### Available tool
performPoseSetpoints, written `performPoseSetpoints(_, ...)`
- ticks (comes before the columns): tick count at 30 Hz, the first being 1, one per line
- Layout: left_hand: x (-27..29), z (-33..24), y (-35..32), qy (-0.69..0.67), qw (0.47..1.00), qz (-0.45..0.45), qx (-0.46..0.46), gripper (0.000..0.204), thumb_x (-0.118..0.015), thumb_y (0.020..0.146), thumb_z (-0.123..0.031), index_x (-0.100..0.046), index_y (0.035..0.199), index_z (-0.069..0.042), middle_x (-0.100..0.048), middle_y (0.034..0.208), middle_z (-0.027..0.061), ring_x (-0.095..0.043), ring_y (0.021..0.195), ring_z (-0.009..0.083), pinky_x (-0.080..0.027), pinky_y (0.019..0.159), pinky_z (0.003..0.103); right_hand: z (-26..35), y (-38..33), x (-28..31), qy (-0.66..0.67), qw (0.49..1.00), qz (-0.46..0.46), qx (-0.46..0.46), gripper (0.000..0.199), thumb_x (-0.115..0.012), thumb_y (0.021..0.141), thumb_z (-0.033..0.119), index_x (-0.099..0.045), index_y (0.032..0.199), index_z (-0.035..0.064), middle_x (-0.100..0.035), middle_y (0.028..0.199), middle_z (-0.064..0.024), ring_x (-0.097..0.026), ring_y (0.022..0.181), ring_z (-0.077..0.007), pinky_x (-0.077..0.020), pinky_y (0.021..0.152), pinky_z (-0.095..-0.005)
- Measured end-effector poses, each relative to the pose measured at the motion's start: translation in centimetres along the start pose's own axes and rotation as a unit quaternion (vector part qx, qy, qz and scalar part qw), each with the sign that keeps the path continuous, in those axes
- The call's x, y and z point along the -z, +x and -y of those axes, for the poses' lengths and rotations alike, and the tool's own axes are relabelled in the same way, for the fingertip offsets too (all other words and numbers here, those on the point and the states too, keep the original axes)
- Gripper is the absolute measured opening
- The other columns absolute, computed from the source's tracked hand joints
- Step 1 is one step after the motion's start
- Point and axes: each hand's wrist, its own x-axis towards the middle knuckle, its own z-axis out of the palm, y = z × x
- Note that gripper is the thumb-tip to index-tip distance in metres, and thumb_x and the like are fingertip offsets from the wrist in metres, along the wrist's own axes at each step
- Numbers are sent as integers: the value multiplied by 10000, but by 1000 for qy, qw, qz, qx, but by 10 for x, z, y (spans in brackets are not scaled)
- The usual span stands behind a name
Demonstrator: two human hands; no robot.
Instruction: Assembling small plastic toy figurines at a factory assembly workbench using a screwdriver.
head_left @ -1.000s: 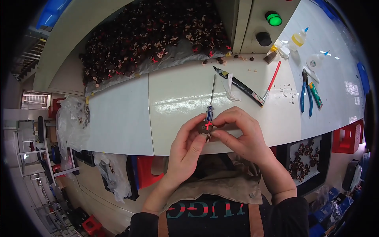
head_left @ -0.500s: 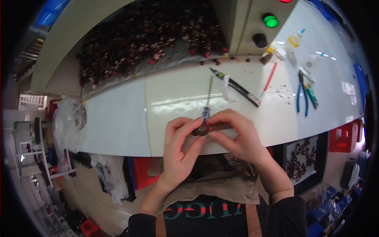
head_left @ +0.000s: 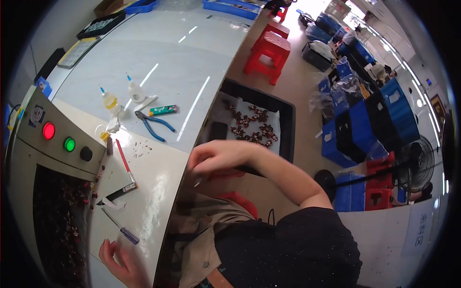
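Observation:
My left hand (head_left: 120, 265) is at the white worktable's (head_left: 158, 165) near lower part, fingers loosely curled and apart, with nothing visible in them. Just beyond its fingertips lies a screwdriver (head_left: 128, 235) with a clear purplish handle. My right hand (head_left: 211, 157) is at the table's edge, fingers curled inward; whatever they may hold is hidden. Past it, below table height, is a black tray (head_left: 287, 125) holding several small dark brown and pinkish pieces (head_left: 249, 122) on a pale sheet. The brown rounded piece from before cannot be made out.
On the table lie blue-handled pliers (head_left: 156, 127), a green tube (head_left: 163, 110), two dropper bottles (head_left: 109, 100), a red stick (head_left: 123, 156) and a black pen-like tool (head_left: 120, 192). A machine (head_left: 62, 125) with lit buttons stands left. Red stools (head_left: 270, 53), blue bins (head_left: 370, 120) and a fan (head_left: 415, 163) are right.
The view has swung to the right. My hands have parted: the right moved to the table edge by the tray, the left stayed over the table. The screwdriver now lies released on the table.

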Motion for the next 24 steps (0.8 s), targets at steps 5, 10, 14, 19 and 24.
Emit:
performPoseSetpoints(5, -1, 5, -5, -20, 997, -54, 48, 350, -438, 942, -64, -407, 1280, 22, -413, 1238, 145, -475, 1038, 223, -397, 925, 329, -86, -81, 70, -148, 945, -202, -212, 293, -642, 815, 277, -594, 991, 46, -635, 965, -67, -614, 849, -152, -493, 767, -296)
performPoseSetpoints(10, -2, -8, -8, 39, 999, -31, -2, 314, -459, 926, -61, -456, 1226, 34, -410, 1226, 162, -474, 1056, 248, -419, 911, 345, -55, -65, 50, -319, 842, -434, -13, 214, -607, 822, 227, -598, 907, 31, -637, 815, -131, -626, 775, -287, -491, 693, -369)
performPoseSetpoints(14, -10, -24, 5, 105, 992, -65, -39, 261, -550, 909, -217, -607, 1021, 11, -561, 1035, 176, -572, 891, 288, -480, 777, 371, -23, -8, 19, -300, 846, -404, 175, 183, -593, 842, 193, -608, 868, 12, -619, 801, -155, -613, 747, -295, -482, 658, -361)
performPoseSetpoints(19, -9, -20, 7, 123, 992, -14, -23, 316, -528, 926, -227, -569, 1117, 21, -514, 1115, 206, -530, 955, 339, -457, 817, 398, -17, 55, -15, -225, 840, -386, 309, 117, -630, 811, 144, -608, 761, 40, -573, 647, -79, -537, 539, -218, -407, 537, -330)
performPoseSetpoints(24, -18, -23, 16, 144, 989, -6, -40, 309, -531, 927, -231, -578, 1106, 16, -514, 1114, 203, -523, 962, 342, -455, 810, 410, -12, 85, -24, -239, 779, -523, 251, 121, -644, 785, 154, -564, 706, 110, -530, 595, 4, -504, 519, -170, -331, 582, -297)
